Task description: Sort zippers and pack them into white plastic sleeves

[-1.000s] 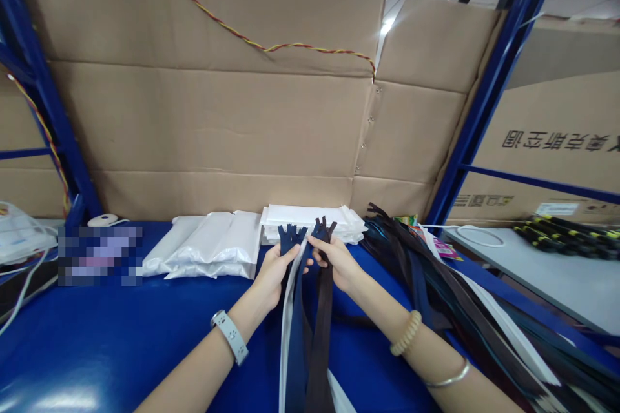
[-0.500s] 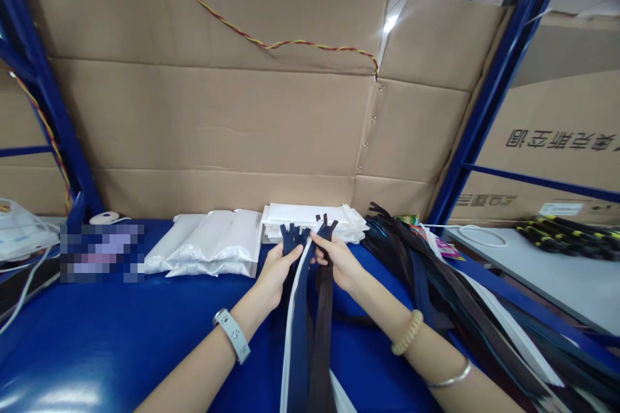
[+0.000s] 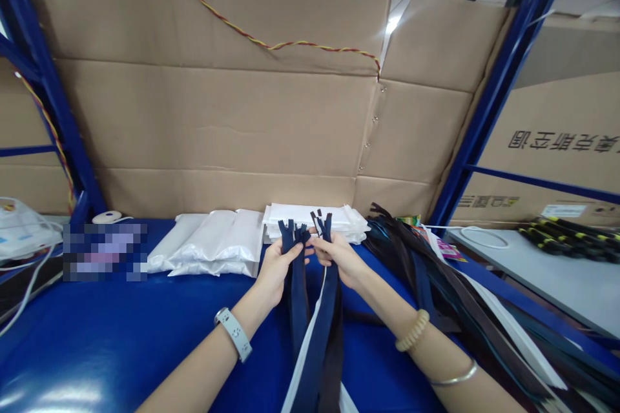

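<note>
Zipper strips (image 3: 299, 297) front and centre, shared between two hands at the very middle of the dial! Left hand (image 3: 275, 268) on the 9 o'clock side, thumb and fingers clamped on a mostly navy bunch, splayed ends poking up towards 12. Right hand (image 3: 341, 259) on the 3 o'clock side, pinched firmly around a second bunch: navy tape, plus a white strip (image 3: 301, 361) slanting off to 7 and a dark brown strip (image 3: 334, 348) along the 5 o'clock edge. Both hands very close together, contact between them impossible to tell. Long tails dropping to 6 o'clock, down over the blue table (image 3: 121, 329). Pale watch strap (image 3: 235, 334) at 8, beaded bracelet (image 3: 413, 331) and silvery bangle (image 3: 455, 375) between 4 and 5. Just beyond the fingers at 12, flat white packets (image 3: 351, 224) in a stack; at 9, glossy white bags (image 3: 217, 242) piled up, and farther out a pixelated patch (image 3: 104, 251), contents unreadable. Over to 4 o'clock, a big heap of loose zippers (image 3: 426, 277), dark mostly, with some white. Out at 3, black-and-yellow bundles (image 3: 562, 239) on a grey shelf (image 3: 557, 281). High at 12, cardboard wall (image 3: 217, 122), red-and-yellow twisted cord (image 3: 300, 44) strung across.
</note>
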`<action>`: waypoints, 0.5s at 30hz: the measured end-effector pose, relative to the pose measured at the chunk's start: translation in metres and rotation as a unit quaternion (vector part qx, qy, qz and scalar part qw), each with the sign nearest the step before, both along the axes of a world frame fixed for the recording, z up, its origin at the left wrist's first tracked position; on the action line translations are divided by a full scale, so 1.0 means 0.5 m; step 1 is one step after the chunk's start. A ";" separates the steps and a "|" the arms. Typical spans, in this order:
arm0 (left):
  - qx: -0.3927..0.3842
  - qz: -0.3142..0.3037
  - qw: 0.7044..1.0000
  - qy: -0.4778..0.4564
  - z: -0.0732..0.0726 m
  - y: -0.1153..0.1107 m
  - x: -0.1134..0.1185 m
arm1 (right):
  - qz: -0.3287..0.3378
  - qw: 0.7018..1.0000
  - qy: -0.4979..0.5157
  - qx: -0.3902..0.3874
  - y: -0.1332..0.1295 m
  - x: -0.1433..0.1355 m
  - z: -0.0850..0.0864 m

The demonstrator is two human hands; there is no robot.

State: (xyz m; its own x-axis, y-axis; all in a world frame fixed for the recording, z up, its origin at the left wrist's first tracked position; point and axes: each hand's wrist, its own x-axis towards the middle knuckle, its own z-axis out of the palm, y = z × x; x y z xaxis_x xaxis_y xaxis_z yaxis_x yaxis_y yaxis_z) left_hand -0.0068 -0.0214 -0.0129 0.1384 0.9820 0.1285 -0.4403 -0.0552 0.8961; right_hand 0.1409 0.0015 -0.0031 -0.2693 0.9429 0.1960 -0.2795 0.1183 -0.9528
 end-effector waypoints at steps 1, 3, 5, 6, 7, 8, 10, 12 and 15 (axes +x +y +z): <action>0.007 0.003 1.000 -0.002 0.000 0.000 0.000 | -0.001 1.000 -0.015 0.002 -0.004 -0.004 0.000; 0.016 0.011 1.000 -0.004 -0.001 0.001 -0.001 | -0.016 0.999 -0.030 0.004 -0.007 -0.010 0.000; 0.023 0.010 1.000 0.000 -0.002 0.002 -0.002 | -0.033 0.999 -0.037 0.009 -0.008 -0.013 -0.001; 0.025 0.008 1.000 0.003 -0.003 0.003 -0.002 | -0.043 0.998 -0.040 0.013 -0.007 -0.015 -0.002; 0.024 0.008 1.000 0.006 -0.003 0.003 -0.002 | -0.055 0.997 -0.044 0.016 -0.007 -0.016 -0.004; 0.023 0.009 1.000 0.010 -0.004 0.003 -0.002 | -0.068 0.996 -0.049 0.019 -0.007 -0.017 -0.004; 0.019 0.013 1.000 0.014 -0.005 0.003 -0.002 | -0.097 0.993 -0.058 0.025 -0.007 -0.019 -0.006; 0.018 0.014 1.000 0.015 -0.004 0.002 -0.002 | -0.119 0.991 -0.060 0.028 -0.007 -0.020 -0.006; 0.013 0.012 1.000 0.015 -0.003 0.001 -0.002 | -0.125 0.991 -0.049 0.026 -0.008 -0.020 -0.007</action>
State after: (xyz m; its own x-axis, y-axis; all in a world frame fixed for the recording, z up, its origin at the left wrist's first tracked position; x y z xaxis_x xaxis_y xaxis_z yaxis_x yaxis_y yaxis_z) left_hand -0.0077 -0.0210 -0.0142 0.1198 0.9813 0.1510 -0.4113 -0.0893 0.9071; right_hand 0.1308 -0.0023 -0.0065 -0.0481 0.9720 0.2299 -0.1407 0.2212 -0.9650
